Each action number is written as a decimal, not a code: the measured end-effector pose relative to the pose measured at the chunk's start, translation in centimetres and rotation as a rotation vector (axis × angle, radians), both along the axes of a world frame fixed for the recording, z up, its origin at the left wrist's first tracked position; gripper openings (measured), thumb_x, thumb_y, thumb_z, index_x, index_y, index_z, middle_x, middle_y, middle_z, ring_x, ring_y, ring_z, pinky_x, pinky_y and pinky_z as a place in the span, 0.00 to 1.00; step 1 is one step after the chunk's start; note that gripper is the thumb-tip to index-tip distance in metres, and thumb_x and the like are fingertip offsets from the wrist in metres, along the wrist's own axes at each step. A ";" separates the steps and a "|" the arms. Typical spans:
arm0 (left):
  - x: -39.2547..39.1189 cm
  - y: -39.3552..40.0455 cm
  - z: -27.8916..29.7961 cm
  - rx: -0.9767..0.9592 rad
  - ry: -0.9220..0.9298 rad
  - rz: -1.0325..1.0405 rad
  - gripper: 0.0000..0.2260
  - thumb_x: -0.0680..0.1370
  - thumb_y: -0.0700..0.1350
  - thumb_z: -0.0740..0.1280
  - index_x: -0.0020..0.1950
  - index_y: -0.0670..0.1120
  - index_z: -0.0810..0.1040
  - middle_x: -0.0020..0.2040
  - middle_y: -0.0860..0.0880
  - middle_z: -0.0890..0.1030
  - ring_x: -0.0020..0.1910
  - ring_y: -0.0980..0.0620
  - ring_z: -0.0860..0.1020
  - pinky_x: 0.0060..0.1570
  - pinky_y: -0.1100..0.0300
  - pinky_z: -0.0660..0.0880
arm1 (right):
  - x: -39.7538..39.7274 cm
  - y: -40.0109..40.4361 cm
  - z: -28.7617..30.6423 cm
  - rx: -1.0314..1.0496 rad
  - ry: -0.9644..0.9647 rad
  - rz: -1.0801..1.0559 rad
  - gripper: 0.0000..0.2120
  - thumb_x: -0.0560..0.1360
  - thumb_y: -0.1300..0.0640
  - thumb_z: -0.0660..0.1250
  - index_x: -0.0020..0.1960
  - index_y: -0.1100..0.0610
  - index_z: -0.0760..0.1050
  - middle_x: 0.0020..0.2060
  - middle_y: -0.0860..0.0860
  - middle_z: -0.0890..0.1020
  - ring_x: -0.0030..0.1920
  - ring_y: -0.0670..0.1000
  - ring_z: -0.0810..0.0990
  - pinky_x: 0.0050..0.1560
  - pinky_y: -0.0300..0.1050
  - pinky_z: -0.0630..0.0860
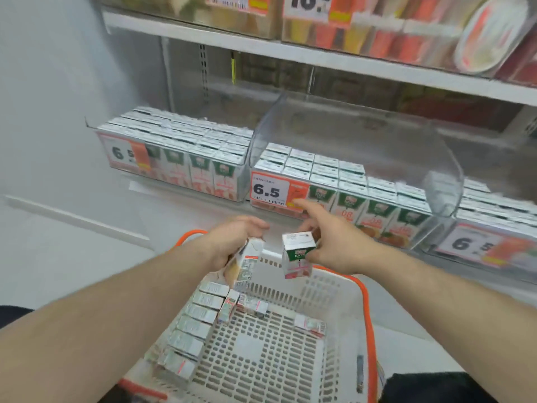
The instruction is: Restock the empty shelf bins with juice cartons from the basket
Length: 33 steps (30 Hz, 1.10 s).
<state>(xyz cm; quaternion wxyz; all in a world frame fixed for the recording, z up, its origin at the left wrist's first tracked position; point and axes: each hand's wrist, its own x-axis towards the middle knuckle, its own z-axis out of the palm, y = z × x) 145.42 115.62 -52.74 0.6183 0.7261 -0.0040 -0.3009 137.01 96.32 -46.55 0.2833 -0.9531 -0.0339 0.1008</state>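
My left hand (232, 239) grips a tilted juice carton (244, 264) above the basket's far rim. Just to its right, my right hand (331, 242) holds an upright green-and-white juice carton (296, 255), index finger stretched toward the shelf. Below them lies the white slotted basket (261, 356) with orange handles; a row of cartons (193, 324) lines its left wall and a few lie loose near the far end. On the shelf, the middle clear bin (343, 196) stands with its lid raised and holds several cartons, with room at the front right. The left bin (174, 158) is full.
Another bin (491, 228) with a 6.5 price tag sits at the right. An upper shelf (319, 58) carries other packaged goods behind clear fronts. A pale wall and floor lie to the left. The raised curved lid (363, 135) overhangs the middle bin.
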 end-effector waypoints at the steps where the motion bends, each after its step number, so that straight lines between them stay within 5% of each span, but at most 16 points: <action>1: 0.0 0.0 0.8 0.030 -0.060 -0.038 0.09 0.75 0.37 0.67 0.49 0.50 0.82 0.40 0.48 0.83 0.42 0.47 0.75 0.45 0.55 0.71 | -0.1 -0.1 0.5 0.047 -0.029 -0.022 0.47 0.70 0.65 0.74 0.77 0.41 0.51 0.51 0.41 0.79 0.45 0.40 0.78 0.43 0.37 0.76; 6: -1.2 0.0 3.7 0.190 -0.303 -0.295 0.13 0.75 0.35 0.69 0.57 0.47 0.80 0.43 0.51 0.81 0.37 0.54 0.75 0.33 0.67 0.71 | -0.1 -0.1 1.2 0.274 -0.154 -0.110 0.47 0.68 0.69 0.74 0.77 0.45 0.55 0.48 0.43 0.82 0.44 0.42 0.80 0.51 0.43 0.79; 11: -1.6 -0.2 4.2 0.148 -0.438 -0.382 0.17 0.70 0.44 0.77 0.57 0.53 0.81 0.50 0.56 0.83 0.49 0.60 0.80 0.50 0.66 0.73 | 0.5 0.3 1.4 0.470 -0.199 -0.216 0.45 0.67 0.73 0.75 0.76 0.48 0.59 0.49 0.47 0.82 0.47 0.47 0.83 0.53 0.47 0.80; 15: -1.3 -0.6 4.1 0.114 -0.461 -0.346 0.11 0.73 0.46 0.76 0.54 0.52 0.84 0.47 0.58 0.84 0.49 0.62 0.80 0.54 0.62 0.75 | 0.9 -0.4 1.1 0.597 -0.176 -0.285 0.41 0.67 0.74 0.75 0.72 0.50 0.65 0.49 0.50 0.84 0.49 0.52 0.83 0.55 0.52 0.80; 22: -0.3 0.1 4.6 0.083 -0.447 -0.290 0.08 0.75 0.42 0.73 0.52 0.51 0.84 0.43 0.57 0.85 0.44 0.61 0.81 0.54 0.60 0.75 | 2.2 0.2 2.1 0.738 -0.191 -0.262 0.20 0.71 0.74 0.70 0.52 0.52 0.77 0.49 0.53 0.82 0.49 0.52 0.82 0.48 0.42 0.80; 25: -0.2 0.6 5.1 0.120 -0.448 -0.318 0.08 0.75 0.42 0.73 0.52 0.50 0.85 0.43 0.57 0.85 0.46 0.59 0.81 0.56 0.58 0.76 | 2.8 0.8 2.4 0.759 -0.186 -0.280 0.14 0.73 0.69 0.70 0.51 0.51 0.79 0.49 0.52 0.82 0.53 0.55 0.82 0.51 0.49 0.81; 28: 0.3 1.5 6.0 0.139 -0.467 -0.367 0.07 0.75 0.43 0.73 0.52 0.51 0.85 0.46 0.53 0.85 0.48 0.54 0.83 0.54 0.57 0.76 | 3.3 1.8 2.7 0.644 -0.256 -0.291 0.09 0.69 0.52 0.74 0.49 0.48 0.81 0.46 0.49 0.84 0.51 0.52 0.83 0.54 0.55 0.80; 33: 1.6 3.3 9.0 0.096 -0.567 -0.339 0.06 0.76 0.42 0.72 0.51 0.51 0.85 0.42 0.56 0.85 0.45 0.57 0.83 0.49 0.65 0.76 | 3.5 5.0 4.8 0.360 -0.452 -0.270 0.09 0.67 0.38 0.72 0.41 0.40 0.75 0.38 0.35 0.81 0.34 0.39 0.76 0.40 0.38 0.74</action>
